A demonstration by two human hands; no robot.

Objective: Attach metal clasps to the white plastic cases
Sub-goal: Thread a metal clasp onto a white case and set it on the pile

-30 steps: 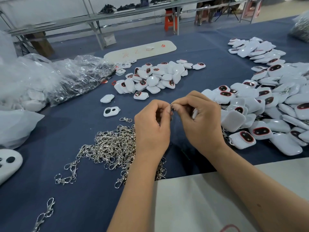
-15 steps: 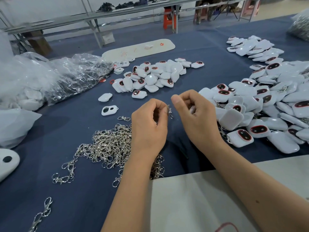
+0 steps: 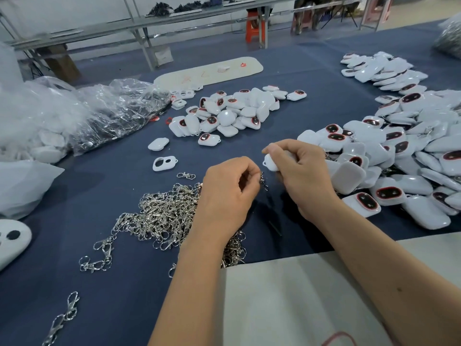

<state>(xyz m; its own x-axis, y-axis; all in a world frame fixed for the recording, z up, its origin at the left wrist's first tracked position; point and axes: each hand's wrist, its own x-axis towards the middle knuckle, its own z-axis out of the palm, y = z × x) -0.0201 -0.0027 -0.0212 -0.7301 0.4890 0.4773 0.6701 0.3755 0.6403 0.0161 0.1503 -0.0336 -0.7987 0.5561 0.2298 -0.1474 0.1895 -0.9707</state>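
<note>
Head view: my left hand pinches clasp hanging vertical, just below-left of case gripped in right hand.

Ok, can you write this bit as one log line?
left hand: pinches clasp | right hand: holds case | clasp and case: apart | step: not attached

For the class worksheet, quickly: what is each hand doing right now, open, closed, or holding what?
Left hand: closed, pinching a metal clasp that dangles from its fingertips.
Right hand: closed around a white plastic case.
</note>
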